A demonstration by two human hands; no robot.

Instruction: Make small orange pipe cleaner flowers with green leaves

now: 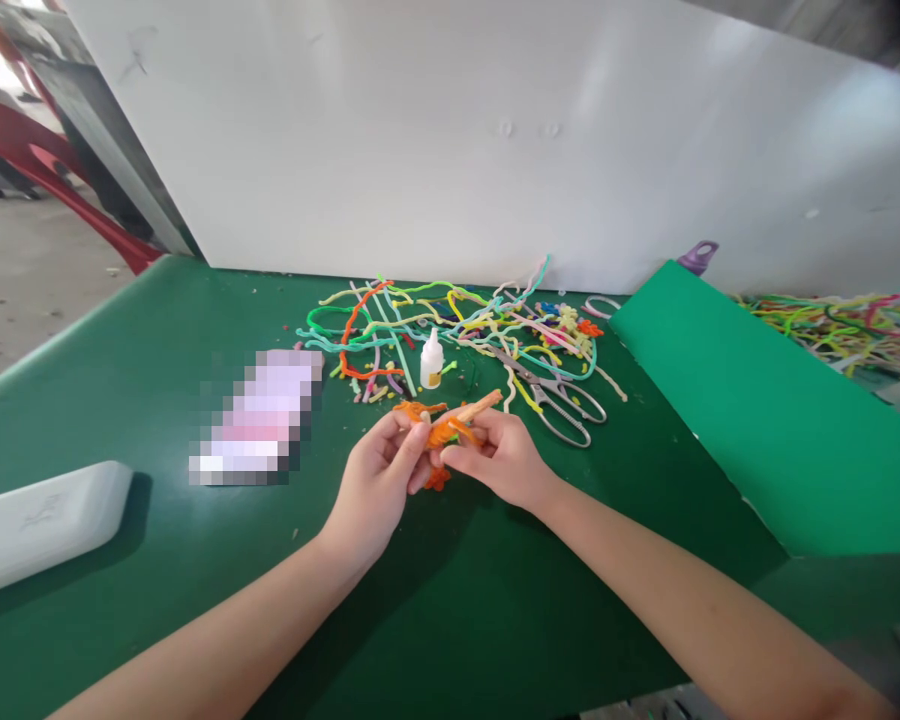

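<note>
My left hand (381, 466) and my right hand (506, 455) meet over the middle of the green table, both with fingers closed on an orange pipe-cleaner piece (444, 432). Part of it is hidden by my fingers. A lighter orange stick-like end points up to the right, beside my right fingertips. Below my fingers shows an orange flower-shaped bit (436, 479); whether it hangs from the piece or lies on the table I cannot tell. Just beyond my hands stands a small white glue bottle (431, 364) with a pointed tip. Scissors (562, 395) lie to its right.
Loose coloured pipe cleaners (379, 325) spread behind the bottle, with small flower shapes (570, 325) at their right. A pixelated flat object (259, 415) and a white case (52, 520) lie left. A green board (765, 420) stands right. A white panel (495, 150) closes the back.
</note>
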